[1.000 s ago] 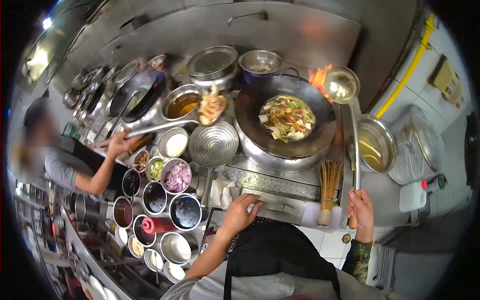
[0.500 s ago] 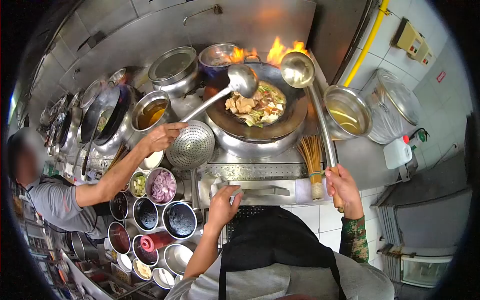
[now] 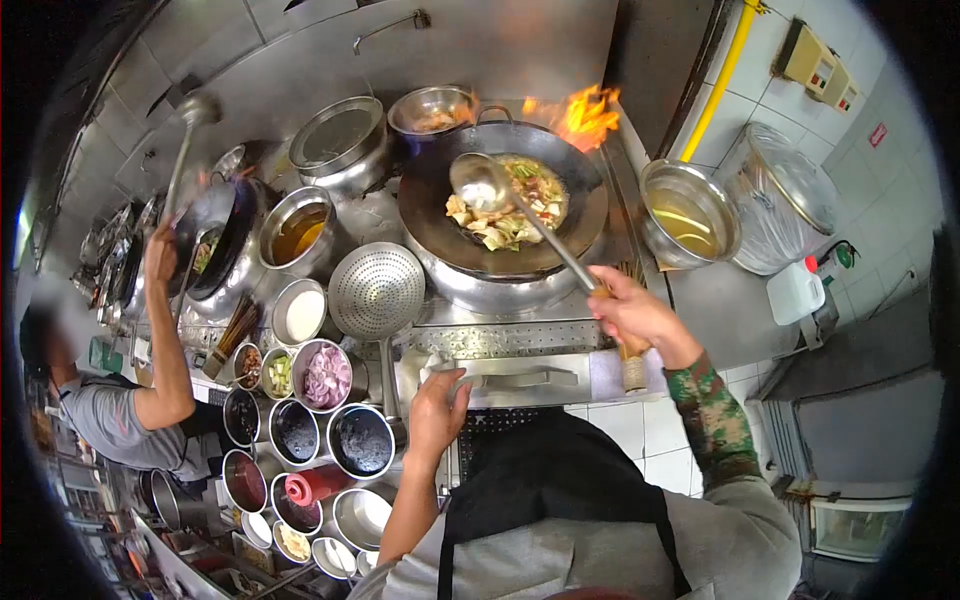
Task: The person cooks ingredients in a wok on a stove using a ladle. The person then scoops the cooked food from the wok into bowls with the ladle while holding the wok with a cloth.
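Observation:
My right hand (image 3: 632, 312) is wrapped round the wooden handle of a steel ladle (image 3: 482, 184). The ladle's bowl sits over the left part of the food (image 3: 522, 205) in a large black wok (image 3: 425, 190): pale chunks, green vegetables and sauce. Flames rise behind the wok's right rim. My left hand (image 3: 433, 412) rests at the stove's front edge, thumb apart from the fingers, beside a whitish cloth (image 3: 432, 364). It appears to hold nothing, though some fingertips are hidden. A bamboo brush (image 3: 634, 375) stands partly hidden behind my right hand.
A perforated skimmer (image 3: 376, 290) lies left of the wok, near an oil pot (image 3: 297, 228). Sliced onion (image 3: 325, 376) and several sauce pots stand further left. A steel bowl of liquid (image 3: 690, 222) stands right. A co-worker (image 3: 140, 410) raises another ladle (image 3: 187, 140) at left.
My right hand has moved up and left, bringing its ladle from the wok's right side over the food. The co-worker's ladle has left my wok and swung to the far left.

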Tool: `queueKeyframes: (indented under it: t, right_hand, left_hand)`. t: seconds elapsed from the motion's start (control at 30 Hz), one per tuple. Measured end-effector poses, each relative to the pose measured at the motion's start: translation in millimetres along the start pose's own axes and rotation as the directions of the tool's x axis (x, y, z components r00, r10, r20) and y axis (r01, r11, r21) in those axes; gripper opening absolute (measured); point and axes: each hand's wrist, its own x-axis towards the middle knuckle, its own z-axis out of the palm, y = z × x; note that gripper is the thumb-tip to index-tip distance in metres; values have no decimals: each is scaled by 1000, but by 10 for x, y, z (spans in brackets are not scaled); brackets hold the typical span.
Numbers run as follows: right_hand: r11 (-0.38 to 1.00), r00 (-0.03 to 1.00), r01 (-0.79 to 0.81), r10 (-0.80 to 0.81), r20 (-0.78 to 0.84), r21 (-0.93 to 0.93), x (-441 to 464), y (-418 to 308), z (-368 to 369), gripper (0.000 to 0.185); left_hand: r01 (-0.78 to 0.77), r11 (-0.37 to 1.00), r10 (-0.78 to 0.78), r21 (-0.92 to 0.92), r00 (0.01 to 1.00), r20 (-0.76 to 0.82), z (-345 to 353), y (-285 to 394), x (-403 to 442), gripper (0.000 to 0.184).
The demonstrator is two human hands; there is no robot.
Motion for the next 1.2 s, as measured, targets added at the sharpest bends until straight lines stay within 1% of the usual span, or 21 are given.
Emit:
queueKeyframes:
  t: [0.03, 0.1, 0.17, 0.2, 0.27, 0.3, 0.43, 0.53, 0.57, 0.6, 0.63, 0.7, 0.73, 0.83, 0.93, 0.97, 1.0, 1.07, 1.13, 1.17, 1.2]
  right_hand:
    - [996, 999, 27, -25, 21, -83, -37, 58, -155, 56]
    - [894, 981, 94, -158, -112, -438, -213, 99, -329, 62]
    - [651, 881, 213, -450, -145, -728, -278, 177, -449, 67]
    - [659, 895, 157, -410, -176, -736, -267, 122, -426, 65]
    - [671, 911, 52, -335, -240, -739, -160, -84, -343, 62]
    - [621, 884, 138, -428, -186, -771, 31, 32, -390, 59]
    - [602, 908, 244, -417, -39, -760, 98, 20, -503, 62]
    - [391, 875, 217, -485, 0, -894, 61, -27, -570, 65]
    - [299, 865, 156, -501, -16, -941, 107, -99, -527, 66]
    - [259, 857, 192, -514, 34, -947, 173, -95, -608, 66]
    - [212, 840, 233, -536, 86, -949, 287, -113, -699, 65]
    - [122, 829, 289, -528, 185, -949, 330, -167, -854, 64]
    - [128, 845, 258, -511, 159, -958, 259, -208, -920, 66]
    - [145, 863, 208, -492, 112, -967, 94, -153, -1142, 68]
    - [573, 839, 411, -542, 47, -709, 255, -29, -1318, 61]
    - [770, 888, 430, -454, 68, -472, 490, 30, -1358, 62]
    - [956, 962, 272, -268, 48, -113, 502, -198, -1174, 65]
    - [946, 941, 325, -324, 96, -2, 748, -460, -947, 67]
    - [933, 926, 356, -360, 114, 55, 966, -784, -791, 67]
    - [938, 928, 336, -345, 139, 81, 1034, -829, -694, 67]
    - [910, 890, 387, -411, 199, 151, 1203, -916, -611, 70]
  left_hand:
    - [1, 1000, -1, 29, 1000, -25, -71, 10, -42, 19]
    - [47, 998, -41, 45, 993, -114, -132, -95, -188, 19]
    - [133, 991, -126, 32, 980, -155, -157, -143, -273, 18]
    - [188, 982, -185, 5, 970, -160, -152, -119, -273, 17]
    - [121, 991, -112, 62, 984, -139, -96, -96, -169, 18]
    - [62, 995, -52, 81, 991, -122, -71, -60, -67, 19]
    - [-60, 992, 70, 107, 994, -89, -62, 308, 434, 23]
    - [-170, 974, 190, 147, 973, -132, 110, 442, 898, 25]
    - [-211, 962, 234, 171, 964, -129, 203, 486, 1013, 26]
    - [-215, 953, 238, 212, 967, -92, 320, 558, 1166, 32]
    - [-286, 923, 332, 257, 931, -153, 482, 612, 1307, 31]
    - [-252, 917, 281, 308, 958, -56, 861, 533, 1429, 27]
    - [-226, 915, 245, 334, 969, -16, 951, 459, 1479, 25]
    - [-278, 916, 284, 288, 958, 20, 1066, 279, 1535, 21]
    - [-256, 931, 262, 261, 965, 14, 986, 573, 1528, 20]
    - [-252, 919, 263, 302, 965, 3, 1009, 582, 1565, 20]
    - [-273, 926, 282, 259, 959, 2, 1060, 480, 1575, 19]
    - [-251, 909, 253, 333, 967, 39, 1077, 446, 1516, 19]
    - [-219, 938, 236, 267, 971, -33, 1004, 679, 1525, 19]
    - [-189, 938, 204, 290, 979, -23, 999, 708, 1522, 18]
    - [-165, 941, 170, 294, 985, 7, 978, 713, 1499, 23]
